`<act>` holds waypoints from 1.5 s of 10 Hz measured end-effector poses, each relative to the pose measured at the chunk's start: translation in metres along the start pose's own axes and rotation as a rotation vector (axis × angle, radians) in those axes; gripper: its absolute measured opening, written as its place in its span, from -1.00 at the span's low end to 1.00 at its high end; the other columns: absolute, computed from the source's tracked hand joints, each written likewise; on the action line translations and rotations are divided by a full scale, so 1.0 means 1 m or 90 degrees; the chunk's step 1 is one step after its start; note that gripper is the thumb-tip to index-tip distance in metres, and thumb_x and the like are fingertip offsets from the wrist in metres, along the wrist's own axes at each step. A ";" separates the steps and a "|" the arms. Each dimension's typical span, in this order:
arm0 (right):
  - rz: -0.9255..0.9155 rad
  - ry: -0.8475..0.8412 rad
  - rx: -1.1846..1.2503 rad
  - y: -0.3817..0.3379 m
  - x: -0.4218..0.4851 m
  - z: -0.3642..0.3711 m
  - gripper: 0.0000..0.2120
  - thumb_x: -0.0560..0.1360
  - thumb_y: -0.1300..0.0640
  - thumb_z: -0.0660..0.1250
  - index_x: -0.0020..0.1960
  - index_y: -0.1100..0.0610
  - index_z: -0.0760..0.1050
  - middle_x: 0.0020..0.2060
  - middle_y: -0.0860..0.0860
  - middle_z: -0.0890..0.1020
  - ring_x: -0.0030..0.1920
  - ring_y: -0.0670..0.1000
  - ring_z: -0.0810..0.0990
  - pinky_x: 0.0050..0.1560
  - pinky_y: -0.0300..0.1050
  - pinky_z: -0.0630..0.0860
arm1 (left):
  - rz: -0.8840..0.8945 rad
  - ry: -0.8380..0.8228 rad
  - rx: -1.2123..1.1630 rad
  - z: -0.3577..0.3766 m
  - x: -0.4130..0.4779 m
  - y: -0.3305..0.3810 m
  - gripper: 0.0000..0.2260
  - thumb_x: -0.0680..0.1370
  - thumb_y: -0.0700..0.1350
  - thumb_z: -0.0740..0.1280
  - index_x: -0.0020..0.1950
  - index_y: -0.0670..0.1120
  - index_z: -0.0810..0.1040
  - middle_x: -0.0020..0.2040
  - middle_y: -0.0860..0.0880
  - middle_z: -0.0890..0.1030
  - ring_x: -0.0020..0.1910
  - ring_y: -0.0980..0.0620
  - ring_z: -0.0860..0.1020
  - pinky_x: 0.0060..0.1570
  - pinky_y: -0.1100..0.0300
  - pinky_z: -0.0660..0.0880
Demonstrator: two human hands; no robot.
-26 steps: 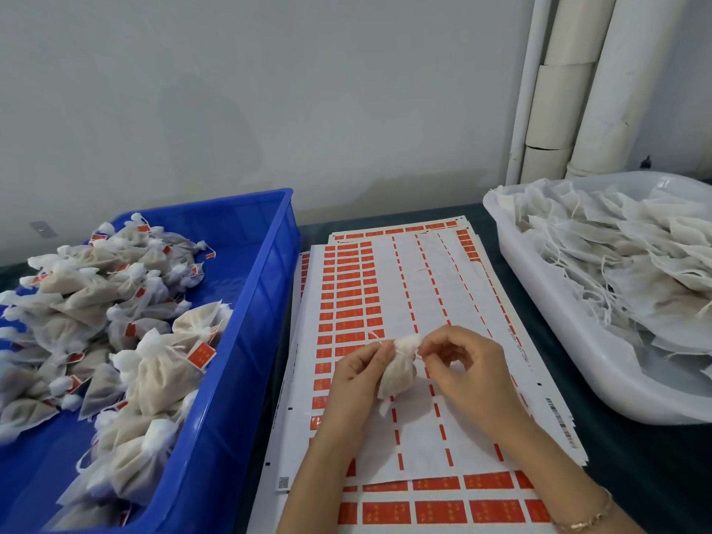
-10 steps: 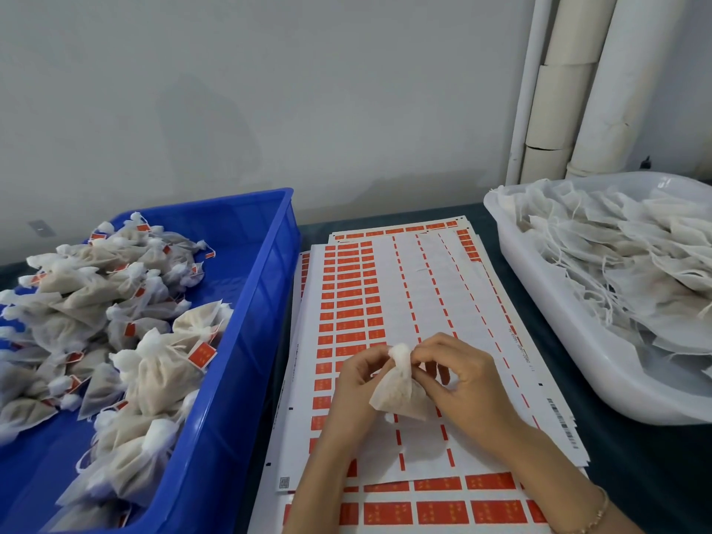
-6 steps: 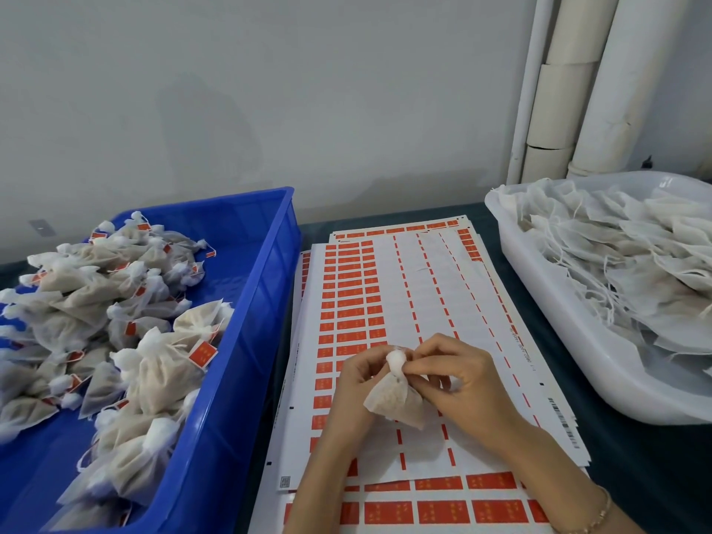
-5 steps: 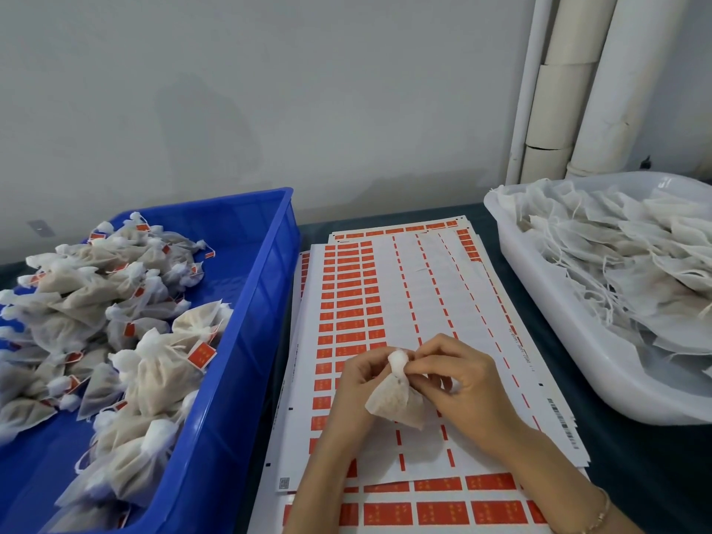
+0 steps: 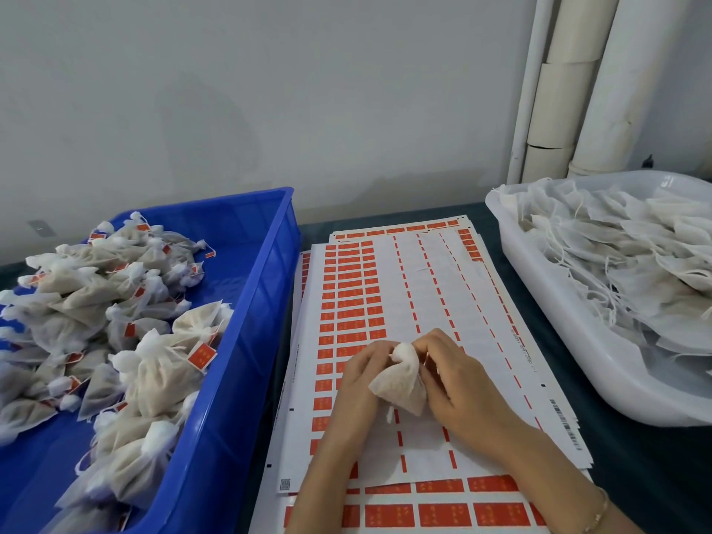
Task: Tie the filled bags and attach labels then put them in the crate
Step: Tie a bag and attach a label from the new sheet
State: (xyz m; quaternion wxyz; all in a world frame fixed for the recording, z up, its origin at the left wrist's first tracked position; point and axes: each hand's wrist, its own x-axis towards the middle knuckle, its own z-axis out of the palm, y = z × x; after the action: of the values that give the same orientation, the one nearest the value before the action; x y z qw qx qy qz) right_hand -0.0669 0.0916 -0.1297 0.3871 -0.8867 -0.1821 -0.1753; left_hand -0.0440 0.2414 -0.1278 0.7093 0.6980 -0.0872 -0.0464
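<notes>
Both grips, left hand point(image 5: 358, 379) and right hand point(image 5: 458, 383), clamp filled bag point(image 5: 402, 387) neck, axis 11 o'clock; orange labels point(image 5: 348, 302) at 10 o'clock, left nearer.

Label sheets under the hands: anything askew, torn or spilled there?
The label sheets lie in a loosely fanned stack, with their edges out of line. No tear or spill shows. The left hand and the right hand pinch one bag above them.
</notes>
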 end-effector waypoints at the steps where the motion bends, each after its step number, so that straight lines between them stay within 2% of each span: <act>1: 0.005 -0.011 -0.003 0.001 0.000 -0.001 -0.80 0.49 -0.22 0.08 0.03 -0.17 0.29 -0.08 -0.34 0.43 -0.07 -0.21 0.52 -0.10 -0.44 0.48 | -0.110 0.024 -0.054 0.007 0.007 0.011 -0.82 0.60 -0.09 0.22 -0.09 -0.03 0.60 -0.12 0.03 0.64 -0.05 0.04 0.59 0.02 0.10 0.51; 2: 0.000 -0.010 0.021 0.001 0.000 -0.002 -0.84 0.52 -0.23 0.05 -0.02 -0.18 0.29 -0.13 -0.31 0.46 -0.06 -0.19 0.52 -0.11 -0.35 0.52 | -0.026 -0.033 0.026 0.007 0.001 0.011 -0.88 0.55 0.04 0.30 -0.04 0.06 0.60 -0.09 0.09 0.63 0.01 0.07 0.59 -0.07 0.26 0.54; 3: 0.006 -0.008 0.045 0.003 -0.001 -0.002 -0.84 0.53 -0.23 0.02 -0.05 -0.21 0.29 -0.15 -0.29 0.48 -0.09 -0.16 0.54 -0.14 -0.29 0.55 | 0.029 -0.065 0.081 0.004 -0.010 0.007 -0.71 0.48 0.13 0.32 0.11 0.02 0.57 0.00 0.09 0.62 0.04 0.12 0.59 -0.08 0.34 0.52; 4: 0.028 0.005 0.066 0.006 0.000 -0.002 -0.76 0.49 -0.29 -0.02 -0.07 -0.19 0.31 -0.11 -0.30 0.48 -0.07 -0.15 0.53 -0.13 -0.37 0.51 | 0.059 -0.037 0.075 0.005 -0.009 0.007 -0.79 0.56 0.05 0.31 0.09 -0.05 0.58 -0.05 0.08 0.62 0.01 0.11 0.59 -0.09 0.35 0.51; 5: 0.034 0.014 0.066 0.008 0.000 -0.002 -0.78 0.50 -0.25 0.02 -0.08 -0.15 0.31 -0.12 -0.29 0.48 -0.10 -0.12 0.52 -0.13 -0.36 0.50 | 0.063 -0.007 0.060 0.005 -0.009 0.009 -0.81 0.55 0.02 0.32 0.08 -0.05 0.58 -0.09 0.09 0.61 -0.03 0.11 0.58 -0.11 0.35 0.51; 6: 0.032 0.034 0.055 0.008 0.000 -0.003 -0.89 0.53 -0.15 0.09 -0.09 -0.15 0.31 -0.19 -0.25 0.50 -0.13 -0.13 0.52 -0.15 -0.34 0.50 | 0.062 0.021 0.061 0.006 -0.010 0.009 -0.74 0.48 0.09 0.30 0.07 -0.01 0.57 -0.09 0.13 0.60 -0.02 0.14 0.57 -0.13 0.38 0.50; 7: 0.034 0.074 -0.002 0.004 0.001 -0.006 -0.93 0.52 -0.08 0.17 -0.10 -0.14 0.28 -0.26 -0.27 0.45 -0.20 -0.15 0.53 -0.27 -0.39 0.46 | 0.072 0.053 0.061 0.006 -0.010 0.011 -0.77 0.46 0.09 0.29 0.03 0.02 0.57 -0.10 0.15 0.59 -0.01 0.17 0.55 -0.15 0.41 0.49; 8: 0.032 0.123 -0.090 0.000 0.002 -0.008 -0.90 0.51 -0.05 0.20 -0.06 -0.10 0.28 -0.23 -0.24 0.44 -0.37 -0.13 0.50 -0.37 -0.42 0.37 | 0.080 0.069 0.077 0.007 -0.010 0.011 -0.79 0.46 0.08 0.28 0.00 0.03 0.56 -0.11 0.19 0.57 -0.02 0.20 0.54 -0.18 0.43 0.48; 9: 0.043 0.152 -0.135 -0.003 0.003 -0.009 -0.91 0.51 -0.04 0.18 -0.06 -0.06 0.30 -0.23 -0.14 0.49 -0.42 -0.12 0.47 -0.38 -0.42 0.35 | 0.090 0.057 0.100 0.010 -0.010 0.011 -0.82 0.45 0.05 0.30 -0.02 0.02 0.56 -0.13 0.19 0.57 -0.03 0.18 0.55 -0.20 0.41 0.50; 10: 0.045 0.165 -0.109 0.000 0.002 -0.010 -0.92 0.51 -0.02 0.20 -0.05 -0.08 0.30 -0.23 -0.17 0.47 -0.38 -0.11 0.49 -0.40 -0.43 0.38 | 0.094 0.041 0.122 0.011 -0.011 0.012 -0.83 0.44 0.09 0.33 -0.04 0.06 0.56 -0.12 0.20 0.58 -0.02 0.19 0.55 -0.18 0.44 0.49; 11: 0.034 0.143 -0.039 0.001 0.000 -0.008 -0.93 0.54 -0.03 0.17 -0.02 -0.12 0.27 -0.21 -0.27 0.44 -0.16 -0.13 0.53 -0.25 -0.40 0.49 | 0.090 0.028 0.142 0.011 -0.012 0.013 -0.83 0.45 0.12 0.32 -0.05 0.09 0.60 -0.10 0.22 0.61 -0.01 0.21 0.55 -0.14 0.46 0.47; 12: 0.041 0.150 -0.057 0.001 0.001 -0.007 -0.94 0.54 -0.05 0.15 -0.02 -0.10 0.29 -0.29 -0.28 0.45 -0.21 -0.15 0.54 -0.34 -0.41 0.47 | 0.091 0.043 0.142 0.012 -0.014 0.013 -0.83 0.45 0.10 0.31 -0.10 0.05 0.61 -0.16 0.19 0.61 -0.04 0.20 0.55 -0.19 0.49 0.45; 13: 0.049 0.159 -0.111 -0.001 0.003 -0.008 -0.92 0.53 -0.06 0.14 -0.04 -0.07 0.30 -0.37 -0.26 0.43 -0.48 -0.12 0.48 -0.50 -0.41 0.34 | 0.101 0.072 0.136 0.013 -0.013 0.014 -0.83 0.45 0.08 0.31 -0.09 0.02 0.60 -0.16 0.19 0.60 -0.02 0.19 0.55 -0.19 0.50 0.45; 14: 0.060 0.185 -0.153 -0.004 0.003 -0.008 -0.89 0.52 -0.01 0.17 -0.05 0.01 0.36 -0.38 -0.21 0.43 -0.53 -0.14 0.42 -0.46 -0.43 0.32 | 0.103 0.071 0.142 0.013 -0.013 0.014 -0.90 0.50 0.02 0.36 -0.11 0.02 0.60 -0.18 0.17 0.60 -0.05 0.18 0.55 -0.19 0.51 0.44; 15: 0.067 0.212 -0.199 -0.006 0.005 -0.008 -0.86 0.51 0.03 0.19 -0.07 0.10 0.40 -0.38 -0.15 0.43 -0.54 -0.11 0.41 -0.49 -0.32 0.41 | 0.106 0.067 0.152 0.013 -0.013 0.013 -0.95 0.54 -0.07 0.37 -0.12 0.04 0.60 -0.18 0.18 0.60 -0.05 0.20 0.55 -0.18 0.52 0.44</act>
State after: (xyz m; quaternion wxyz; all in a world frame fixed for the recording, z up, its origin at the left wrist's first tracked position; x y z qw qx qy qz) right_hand -0.0671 0.0900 -0.1186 0.2784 -0.9028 -0.0399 -0.3252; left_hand -0.0600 0.2311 -0.1150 0.6265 0.7690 -0.1120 0.0600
